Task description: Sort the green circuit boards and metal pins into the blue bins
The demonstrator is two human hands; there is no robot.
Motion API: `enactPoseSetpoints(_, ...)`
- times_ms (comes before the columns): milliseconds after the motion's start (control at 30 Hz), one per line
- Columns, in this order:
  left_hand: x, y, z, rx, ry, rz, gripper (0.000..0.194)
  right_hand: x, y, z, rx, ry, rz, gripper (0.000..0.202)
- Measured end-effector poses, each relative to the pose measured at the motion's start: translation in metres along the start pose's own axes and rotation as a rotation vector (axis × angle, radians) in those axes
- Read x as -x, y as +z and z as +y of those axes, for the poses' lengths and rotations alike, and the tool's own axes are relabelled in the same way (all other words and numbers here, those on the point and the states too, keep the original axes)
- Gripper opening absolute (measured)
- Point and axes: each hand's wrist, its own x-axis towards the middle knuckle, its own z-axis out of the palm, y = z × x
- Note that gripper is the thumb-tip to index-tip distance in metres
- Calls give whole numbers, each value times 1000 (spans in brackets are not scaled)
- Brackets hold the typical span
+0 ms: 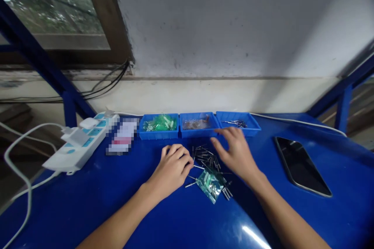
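My left hand (175, 165) is closed at the left of a loose pile of thin metal pieces (207, 155), its thumb and fingers pinched round the end of a thin metal piece (199, 167). At the pile's right, my right hand (233, 149) is held with thumb and fingers apart, near the front of the right blue bin (248, 129), and nothing shows in it. A small clear bag (209, 184) with green and metal pieces lies between the hands, with more metal pieces beside it.
Two more blue bins stand at the back, one with green pieces (159, 135), one with small brownish pieces (198, 133). A black phone (302, 167) lies at the right. A white power strip (78, 144) with plugs and cables sits at the left, near a blurred-out item (122, 136).
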Motion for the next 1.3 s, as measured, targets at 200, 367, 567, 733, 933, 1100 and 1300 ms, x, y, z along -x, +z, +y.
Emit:
enactPoseSetpoints(200,-3,-10,-9,38,-146,150,21,11,14,-39,-201,-270,-277,16)
enactPoseSetpoints(367,0,-6,-12,149,-154,114,23,8,9,-34,-200,-316,-184,15)
enactPoseSetpoints(567,-18,7,-21,-52,62,-28,42,-14,-12,30,25,42,290,15)
enactPoseSetpoints(733,-19,11,-27,-113,137,-98,32,-9,-9,48,-70,271,273,30)
enactPoseSetpoints(933,-3,-1,-36,-67,-10,-121,17,5,9,-14,-313,13,-97,20)
enactPoseSetpoints(1100,-4,-6,-40,-62,-38,-105,12,13,16,-29,-385,-103,-303,19)
enactPoseSetpoints(1300,-5,-1,-21,157,-81,-25,12,11,9,-26,-334,-102,-325,30)
